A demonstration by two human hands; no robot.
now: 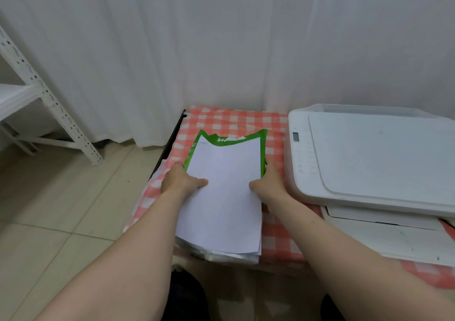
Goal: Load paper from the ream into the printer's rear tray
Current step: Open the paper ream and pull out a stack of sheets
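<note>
The left hand [181,181] and right hand [268,185] are clamping the ream's [221,197] side edges on the tabletop [273,234], left of the printer [369,158]. Judging by this, she should be pinching off a modest, squared sheaf, thumbs on top.

Ream [221,197] lay on the tabletop [275,242], printer [369,158] just right of it, curtain [197,50] behind both, shelf rack [49,99] far left on the floor [61,210], hands at the ream's left [179,180] and right [268,183] edges
</note>
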